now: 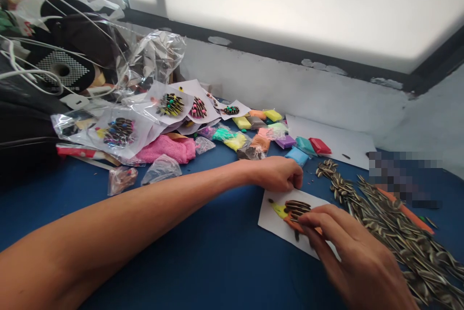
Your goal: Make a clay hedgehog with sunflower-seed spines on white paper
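Well left of the card (266, 218), seed-studded papers (194, 90) overlap; a tug on one could drag its neighbours. The pink cloth (166, 149), nearer the card, touches that stack, so pulling it could shift them too. Beyond the card's far edge, some clay packs (261, 138) seem loosely wrapped; exposed clay could dry out. The left hand (277, 173) is curled at that edge; whether it grips anything I cannot tell. If it slips, the card could skid or turn. On the card, to the hand's right, lies the figure (294, 210), with dark seeds in rows; too hard a press could squash its orange clay or tilt a row. The right hand (362, 247) brings thumb and fingertips narrowly together over it, hiding whatever may be pinched. Right of the card, a careless forearm could scatter the seed pile (402, 237).
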### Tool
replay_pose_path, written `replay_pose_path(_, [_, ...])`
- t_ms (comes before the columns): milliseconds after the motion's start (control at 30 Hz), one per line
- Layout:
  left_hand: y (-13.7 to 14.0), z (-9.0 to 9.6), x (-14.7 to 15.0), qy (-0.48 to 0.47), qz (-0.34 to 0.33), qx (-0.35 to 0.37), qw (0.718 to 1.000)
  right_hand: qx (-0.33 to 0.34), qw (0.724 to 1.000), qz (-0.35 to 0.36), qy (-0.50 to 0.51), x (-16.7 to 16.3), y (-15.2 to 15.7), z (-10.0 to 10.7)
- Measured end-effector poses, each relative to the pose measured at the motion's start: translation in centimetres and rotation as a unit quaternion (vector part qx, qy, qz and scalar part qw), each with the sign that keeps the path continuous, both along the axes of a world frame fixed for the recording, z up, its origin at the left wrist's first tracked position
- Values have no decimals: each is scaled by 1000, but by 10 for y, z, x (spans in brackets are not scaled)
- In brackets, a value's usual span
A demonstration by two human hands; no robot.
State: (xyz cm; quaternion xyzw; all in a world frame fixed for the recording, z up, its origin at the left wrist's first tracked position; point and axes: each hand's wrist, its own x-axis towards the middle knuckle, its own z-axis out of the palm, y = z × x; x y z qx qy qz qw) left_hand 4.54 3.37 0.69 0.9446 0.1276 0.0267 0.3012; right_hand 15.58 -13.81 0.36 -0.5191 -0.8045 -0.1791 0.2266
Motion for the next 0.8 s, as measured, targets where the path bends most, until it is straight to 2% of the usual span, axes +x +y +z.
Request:
replay_pose_path(233, [1,-1,1,-3,0,-3,1000,7,1000,-5,0,3,-5,7])
replay_pose_path(433, [0,-1,1,-1,4,-3,1000,-45,999,-2,-7,9,-9,2])
replay_pose_path(633, [0,0,0,0,5,-10,1000,-2,1000,-5,-4,5,-5,4])
replay_pose_path(800, [0,-1,1,2,4,-4,1000,-20,1000,-14,-10,2,-8,5])
